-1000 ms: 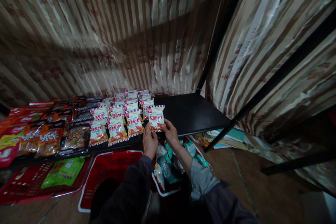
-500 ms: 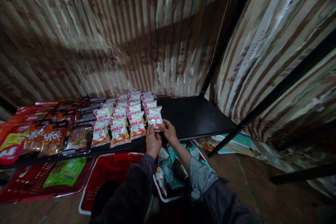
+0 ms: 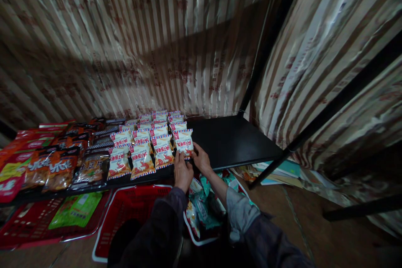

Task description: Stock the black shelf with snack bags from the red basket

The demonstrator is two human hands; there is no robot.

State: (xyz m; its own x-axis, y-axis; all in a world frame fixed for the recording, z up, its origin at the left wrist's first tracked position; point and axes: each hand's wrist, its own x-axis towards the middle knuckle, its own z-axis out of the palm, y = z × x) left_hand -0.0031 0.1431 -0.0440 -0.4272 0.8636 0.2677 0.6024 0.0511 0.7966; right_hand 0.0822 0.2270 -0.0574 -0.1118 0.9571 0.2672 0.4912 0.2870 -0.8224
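Observation:
A white snack bag (image 3: 183, 139) with red print and striped ends lies at the right front of several rows of like bags (image 3: 142, 160) on a black shelf (image 3: 232, 142). My left hand (image 3: 183, 172) grips its lower edge, with the fingers on the front of the bag. At its lower right corner, my right hand (image 3: 202, 160) has its fingers closed against the side. My thumbs are partly hidden. Below my forearms stands a basket (image 3: 201, 242) of teal and white snack bags (image 3: 205, 209).
Left on the shelf are dark potato-chip bags (image 3: 91, 169), orange-and-black bags (image 3: 63, 167) and red packets (image 3: 14, 176). Red baskets (image 3: 100, 234) stand below, one with a green packet (image 3: 77, 211). A black shelf post (image 3: 273, 167) and papers (image 3: 282, 171) are at the right.
Both hands stay at the same bag, with hardly any shift. The view has tilted slightly, so the shelf goods appear a little lower and further left.

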